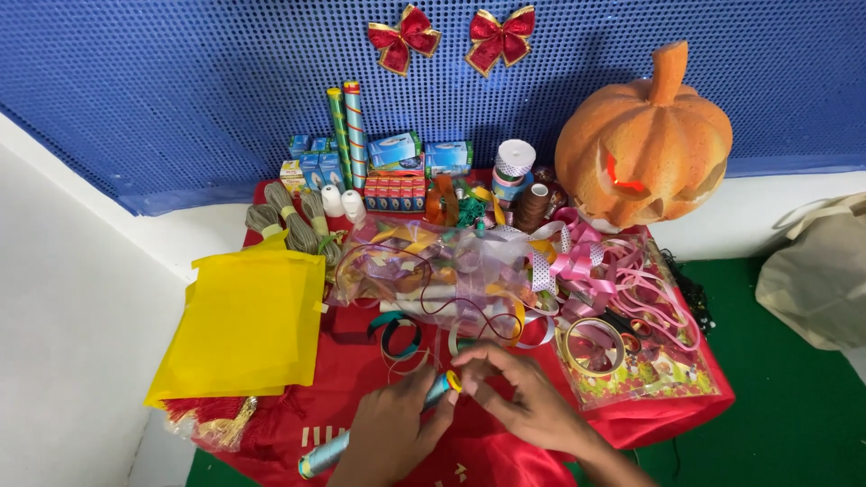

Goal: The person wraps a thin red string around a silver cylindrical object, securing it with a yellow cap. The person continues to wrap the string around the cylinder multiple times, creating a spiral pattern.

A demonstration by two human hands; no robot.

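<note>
- A long light-blue spool of thread (379, 426) is gripped by the left hand (388, 433); the fingers are closed round its upper part and the lower end juts out below the wrist toward the near-left.
- The yellow-rimmed top end of the spool is pinched by the fingertips of the right hand (519, 397), which is curled shut over it; the two hands are brought together at that point, touching.
- Both hands are held low over the red cloth (352, 388) that covers the bench, at its near edge.
- Just beyond the hands, a teal ring of ribbon (400, 335) is seen lying on the cloth, with thin dark-red cord looped near it.
- To the right of the hands, a roll of clear tape (592, 347) lies on a clear printed packet (658, 374).
- Further back, a clear bag stuffed with mixed ribbons (424, 271) is spread across the middle of the bench; a tangle of pink ribbon (600, 266) lies beside it on the right.
- On the left, a stack of yellow fabric sheets (244, 325) overhangs the bench edge, with a red and gold tassel (216, 422) under its near corner.
- At the back, small boxes (397, 153), two striped tubes (347, 131), thread cones and a dotted ribbon roll (514, 162) are ranged along the wall.
- A carved orange pumpkin (645, 144), lit inside, stands at the back right.
- Two red bows (451, 38) are fixed to the blue dotted wall (180, 81).
</note>
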